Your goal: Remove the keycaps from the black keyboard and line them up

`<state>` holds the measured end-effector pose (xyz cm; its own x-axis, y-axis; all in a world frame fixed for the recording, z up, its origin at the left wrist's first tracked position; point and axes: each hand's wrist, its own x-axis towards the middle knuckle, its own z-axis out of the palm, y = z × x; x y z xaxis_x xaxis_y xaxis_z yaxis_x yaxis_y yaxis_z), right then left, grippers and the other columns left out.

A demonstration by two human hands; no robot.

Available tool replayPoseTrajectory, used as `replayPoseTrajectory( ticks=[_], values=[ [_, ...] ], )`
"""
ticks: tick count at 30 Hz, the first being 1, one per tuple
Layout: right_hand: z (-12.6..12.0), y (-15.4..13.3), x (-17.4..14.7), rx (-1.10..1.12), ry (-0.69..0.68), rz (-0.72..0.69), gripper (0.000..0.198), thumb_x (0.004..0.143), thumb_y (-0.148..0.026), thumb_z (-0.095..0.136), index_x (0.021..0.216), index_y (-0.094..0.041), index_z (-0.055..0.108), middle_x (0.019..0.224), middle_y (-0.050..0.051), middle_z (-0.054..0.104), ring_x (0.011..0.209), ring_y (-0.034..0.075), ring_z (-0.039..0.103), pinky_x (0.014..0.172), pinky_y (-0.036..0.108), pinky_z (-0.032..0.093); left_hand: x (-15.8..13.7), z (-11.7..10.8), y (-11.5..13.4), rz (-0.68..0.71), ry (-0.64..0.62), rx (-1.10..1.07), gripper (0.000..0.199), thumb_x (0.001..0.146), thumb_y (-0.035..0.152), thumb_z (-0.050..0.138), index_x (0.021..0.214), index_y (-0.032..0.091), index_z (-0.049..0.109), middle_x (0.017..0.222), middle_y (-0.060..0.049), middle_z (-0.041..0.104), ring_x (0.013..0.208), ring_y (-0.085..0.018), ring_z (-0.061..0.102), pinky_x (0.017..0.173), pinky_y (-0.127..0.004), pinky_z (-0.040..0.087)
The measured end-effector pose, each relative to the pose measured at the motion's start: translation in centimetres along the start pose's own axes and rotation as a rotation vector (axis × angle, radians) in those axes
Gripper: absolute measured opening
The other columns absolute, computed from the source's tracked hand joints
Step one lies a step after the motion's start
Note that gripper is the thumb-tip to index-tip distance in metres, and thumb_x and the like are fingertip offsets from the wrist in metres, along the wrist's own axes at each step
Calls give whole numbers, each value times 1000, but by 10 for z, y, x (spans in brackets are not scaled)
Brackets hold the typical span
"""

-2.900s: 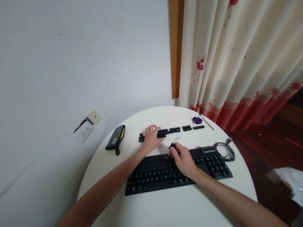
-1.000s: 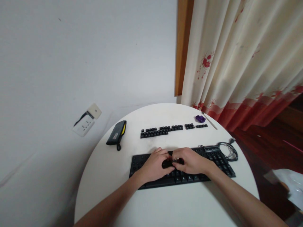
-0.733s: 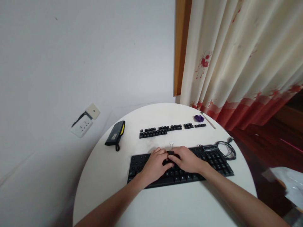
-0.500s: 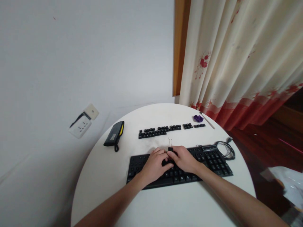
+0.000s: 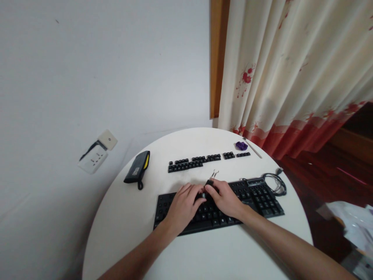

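A black keyboard (image 5: 201, 225) lies on the round white table, partly covered by both hands. Over its upper middle, my right hand (image 5: 225, 196) is closed on a keycap puller (image 5: 210, 182), black-handled with two thin wire prongs pointing up and away from me. My left hand (image 5: 183, 204) rests above the left half of the keys. Between its thumb and fingers is a small black keycap (image 5: 203, 195), close to the puller's lower end. Beyond the keyboard, several loose keycaps (image 5: 186, 166) stand in rows on the table.
A dark pouch (image 5: 137, 167) with a yellow edge lies at the left. At the back right are a crumpled purple cloth (image 5: 241, 146) and a slim brush (image 5: 253, 147). A coiled black cable (image 5: 275, 184) sits beside the keyboard's right end. Wall and curtain border the table (image 5: 122, 229).
The puller has tilted, its prongs now leaning to the right instead of upright. My fingers have shifted slightly, and a keycap shows between the left thumb and fingers. The view has moved a little.
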<state>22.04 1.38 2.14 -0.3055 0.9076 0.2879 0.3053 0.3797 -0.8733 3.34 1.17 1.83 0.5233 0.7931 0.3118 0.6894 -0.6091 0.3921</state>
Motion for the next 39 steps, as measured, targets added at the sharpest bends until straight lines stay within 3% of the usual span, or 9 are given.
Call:
replayPoseTrajectory(
  ticks=[9,27,34,39],
  values=[
    [5,12,1,56,61,78,27,98,-30,47,77,-17,57,71,-1,60,68,15,54,64,25,41,1,2,-3,168,13,184,18,94,24,55,112,22,59,105,-5,64,95,-23,55,86,-40,46],
    [9,13,0,107,83,55,29,97,-30,47,72,-18,54,67,-2,53,65,13,47,61,24,37,0,-1,6,188,67,78,19,91,21,60,110,23,62,105,-6,59,98,-23,51,87,-40,47],
    [2,16,5,166,226,126,32,97,-32,47,74,-17,62,67,1,63,64,16,58,63,26,43,18,-9,-10,-25,293,-73,14,84,20,70,96,25,68,108,-3,55,100,-21,49,91,-38,45],
    [-10,12,11,187,354,109,34,97,-33,47,71,-17,62,68,3,64,63,16,59,61,25,44,60,-1,-32,-104,241,23,14,76,24,78,88,27,73,113,-2,54,100,-22,48,94,-40,41]
  ],
)
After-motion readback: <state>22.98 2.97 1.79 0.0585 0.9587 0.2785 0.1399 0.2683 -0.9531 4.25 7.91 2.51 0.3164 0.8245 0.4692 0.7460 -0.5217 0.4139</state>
